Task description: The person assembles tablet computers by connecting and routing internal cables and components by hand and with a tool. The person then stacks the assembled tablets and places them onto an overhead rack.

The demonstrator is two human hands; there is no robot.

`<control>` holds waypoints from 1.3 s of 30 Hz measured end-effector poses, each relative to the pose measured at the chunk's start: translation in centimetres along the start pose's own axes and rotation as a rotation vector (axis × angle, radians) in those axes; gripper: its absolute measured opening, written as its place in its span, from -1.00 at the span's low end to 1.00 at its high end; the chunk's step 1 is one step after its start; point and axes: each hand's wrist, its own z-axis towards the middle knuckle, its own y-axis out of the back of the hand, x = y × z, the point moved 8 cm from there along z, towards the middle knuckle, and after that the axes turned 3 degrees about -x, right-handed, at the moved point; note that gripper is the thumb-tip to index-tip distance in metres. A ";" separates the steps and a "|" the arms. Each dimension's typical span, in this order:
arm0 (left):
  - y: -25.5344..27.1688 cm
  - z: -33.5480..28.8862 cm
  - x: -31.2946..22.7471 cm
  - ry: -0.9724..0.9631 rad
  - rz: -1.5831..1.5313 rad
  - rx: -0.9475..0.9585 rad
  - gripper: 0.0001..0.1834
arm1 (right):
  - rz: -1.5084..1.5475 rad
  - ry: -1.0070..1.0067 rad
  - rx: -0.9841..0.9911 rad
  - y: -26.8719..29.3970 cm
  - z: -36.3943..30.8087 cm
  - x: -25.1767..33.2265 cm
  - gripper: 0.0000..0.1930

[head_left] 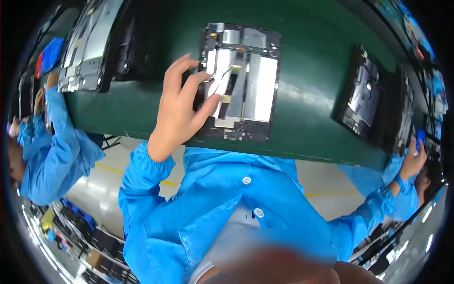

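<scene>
Lighting: I read bright, even overhead light. Glare: white patches on the metal plates of the opened tablet and a soft sheen across the green conveyor belt. Shadows: faint, under my left hand. Distortion: strong fisheye bending, black corners, belt edge curved. Focus: a smeared, blurred patch at lower centre; rim detail soft and streaked.
</scene>
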 end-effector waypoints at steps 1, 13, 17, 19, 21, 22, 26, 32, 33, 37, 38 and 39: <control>-0.3 0.5 0.3 -0.031 0.022 -0.019 -0.59 | 0.057 0.046 -0.156 2.6 0.3 2.5 -0.65; -3.5 2.5 0.5 0.007 0.199 0.034 -0.79 | 1.092 0.425 0.055 14.4 -4.6 36.6 -0.78; -3.1 2.1 1.7 0.058 0.069 0.021 -0.80 | 1.260 0.445 0.233 15.0 -4.1 42.0 -0.84; -2.9 2.1 2.2 0.100 -0.004 0.019 -0.81 | 1.352 0.428 0.313 14.9 -3.9 44.2 -0.86; -2.6 2.0 2.4 0.127 -0.053 0.002 -0.82 | 1.418 0.347 0.624 13.4 -4.4 46.9 -0.90; -2.4 2.0 2.5 0.147 -0.102 -0.016 -0.84 | 1.514 0.282 0.699 13.0 -4.7 48.2 -0.91; -1.6 2.0 2.4 0.090 -0.115 -0.071 -0.88 | 1.562 0.277 0.931 11.5 -5.8 53.9 -0.88; -1.0 3.6 1.7 0.054 -0.136 -0.023 -0.85 | 1.690 0.405 0.931 10.7 -4.6 58.2 -0.79; -0.8 3.6 1.7 0.039 -0.129 -0.009 -0.83 | 1.692 0.405 0.939 10.7 -4.5 58.4 -0.79; -0.4 1.7 3.3 0.149 -0.223 -0.068 -0.86 | 1.474 0.604 0.706 11.1 -3.8 59.0 -0.79; -0.1 1.5 3.5 0.137 -0.219 -0.074 -0.82 | 1.387 0.685 0.614 11.7 -3.6 59.3 -0.76; 0.0 1.5 3.7 0.142 -0.219 -0.073 -0.82 | 1.388 0.686 0.620 12.1 -3.2 59.6 -0.76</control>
